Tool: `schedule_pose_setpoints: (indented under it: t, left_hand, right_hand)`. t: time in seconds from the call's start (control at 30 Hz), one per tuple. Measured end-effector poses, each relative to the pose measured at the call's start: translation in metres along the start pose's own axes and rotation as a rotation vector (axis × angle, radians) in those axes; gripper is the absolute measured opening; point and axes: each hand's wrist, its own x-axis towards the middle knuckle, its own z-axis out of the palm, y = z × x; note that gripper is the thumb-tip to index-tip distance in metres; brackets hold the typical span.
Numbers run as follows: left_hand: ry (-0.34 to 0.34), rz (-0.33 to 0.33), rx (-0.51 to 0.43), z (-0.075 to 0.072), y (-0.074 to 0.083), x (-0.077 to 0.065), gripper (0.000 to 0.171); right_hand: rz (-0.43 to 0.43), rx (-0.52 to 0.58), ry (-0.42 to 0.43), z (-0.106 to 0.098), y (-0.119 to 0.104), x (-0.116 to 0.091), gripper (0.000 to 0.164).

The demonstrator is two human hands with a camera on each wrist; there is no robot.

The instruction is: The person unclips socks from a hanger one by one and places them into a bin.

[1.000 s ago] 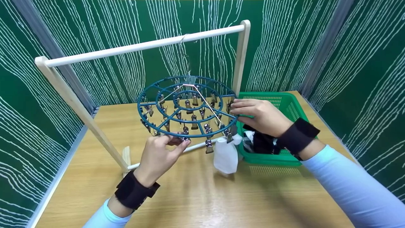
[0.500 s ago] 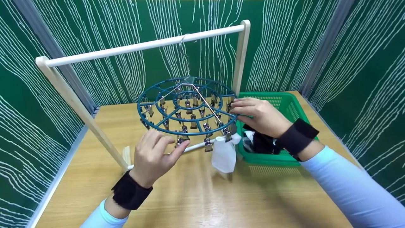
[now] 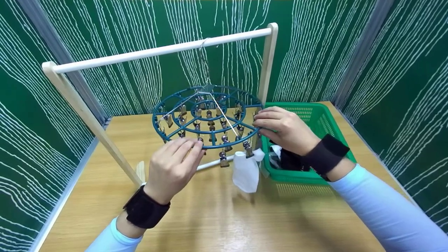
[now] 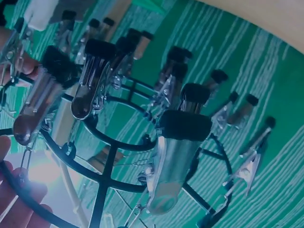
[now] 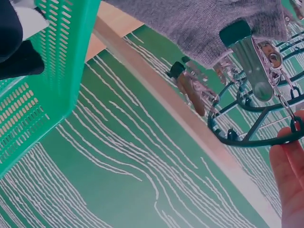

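A round blue sock hanger (image 3: 213, 145) with several metal clips (image 3: 224, 159) hangs level by its hook. My left hand (image 3: 175, 166) grips the front rim, its fingers (image 4: 21, 204) curled at the ring in the left wrist view. At the right side of the rim, my right hand (image 3: 285, 127) holds on with fingers (image 5: 287, 156) against the ring. A white sock (image 3: 246, 173) dangles below the right front of the hanger. Grey knit fabric (image 5: 204, 28) hangs beside the clips in the right wrist view; the right hand mostly hides it from the head view.
A wooden stand with a white bar (image 3: 157, 51) carries the hanger on the wooden table (image 3: 217, 220). Behind my right hand sits a green basket (image 3: 301, 176) with black and white garments (image 3: 292, 161) in it. Green walls (image 3: 315, 52) surround the table.
My left hand left a clip under the front rim, drew back, and then took hold of the rim. The hanger has turned slightly, its front clips shifting left. My right hand stays at the rim.
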Motion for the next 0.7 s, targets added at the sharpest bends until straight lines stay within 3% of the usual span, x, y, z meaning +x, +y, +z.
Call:
schedule_pose_setpoints:
  t: [0.27, 0.47, 0.7]
  left_hand:
    - [0.029, -0.098, -0.057, -0.001, -0.010, -0.009, 0.029]
    - [0.009, -0.138, -0.073, 0.000, -0.019, -0.017, 0.034]
    - [0.036, -0.153, -0.043, 0.001, -0.030, -0.024, 0.036]
  right_hand:
    - [0.006, -0.022, 0.038, 0.001, -0.010, 0.005, 0.024]
    - [0.015, 0.028, 0.043, -0.005, -0.011, 0.006, 0.036]
    - [0.110, 0.070, -0.008, -0.009, -0.006, 0.004, 0.046]
